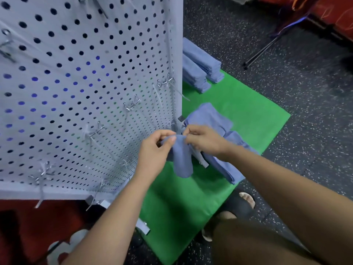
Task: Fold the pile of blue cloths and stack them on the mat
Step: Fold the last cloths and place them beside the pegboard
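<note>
At the far left a grey pegboard (76, 92) stands upright, metal hooks (131, 105) jutting from its holes; its corner edge comes down at the mat's left side, so the work is squeezed in just beside it. Next comes the left hand (154, 152), its grip closed in a pinch, thumb and fingers curled over the top edge of a blue cloth (181, 161). The cloth hangs down between both hands above the mat, bunched and not yet flat, which suggests that the person is finding its corners or edge before making the first fold. The right hand (202, 142) holds the same top edge close beside the left, fingers curled in a narrow pinch; the two grips nearly touch, likely so the edge can be drawn taut. Behind and to the right of that hand lies the pile (210, 117) of loose blue cloths, rumpled and resting on the mat within easy reach. Farther back, two neat stacks (202, 64) of folded cloths sit side by side at the mat's far end, partly hidden by the pegboard, kept apart from the loose ones. The green mat (248, 111) lies on a dark speckled floor (286, 73), and a foot in a black sandal (240, 205) rests at its near right edge. No brand, label or writing can be read anywhere.
</note>
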Demonstrator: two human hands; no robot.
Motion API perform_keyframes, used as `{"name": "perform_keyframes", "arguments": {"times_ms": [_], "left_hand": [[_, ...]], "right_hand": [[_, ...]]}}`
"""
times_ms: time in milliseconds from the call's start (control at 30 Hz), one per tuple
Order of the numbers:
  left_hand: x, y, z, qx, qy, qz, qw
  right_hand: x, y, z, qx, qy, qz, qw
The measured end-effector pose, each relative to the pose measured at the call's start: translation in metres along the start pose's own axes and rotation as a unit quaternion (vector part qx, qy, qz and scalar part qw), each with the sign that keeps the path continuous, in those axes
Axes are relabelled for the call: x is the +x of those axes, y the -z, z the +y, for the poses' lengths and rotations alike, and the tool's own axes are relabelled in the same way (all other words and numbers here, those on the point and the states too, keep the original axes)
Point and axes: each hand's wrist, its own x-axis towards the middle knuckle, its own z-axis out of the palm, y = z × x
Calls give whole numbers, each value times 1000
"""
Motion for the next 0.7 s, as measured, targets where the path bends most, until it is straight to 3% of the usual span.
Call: {"name": "perform_keyframes", "arguments": {"times_ms": [100,233,400,567,700], "left_hand": [[8,1,0,47,-19,30,998],[23,-3,2,207,-77,103,970],[34,-14,-3,315,-74,82,943],[26,-22,-4,329,-72,104,936],[17,-29,-3,336,-102,111,930]], "right_hand": [[17,-2,-6,1,-9,14,1000],[36,-10,-9,-42,-4,72,997],[42,-20,1,-73,-36,67,994],[25,-14,17,-109,-3,68,992],[-5,5,40,-56,-26,69,996]]}}
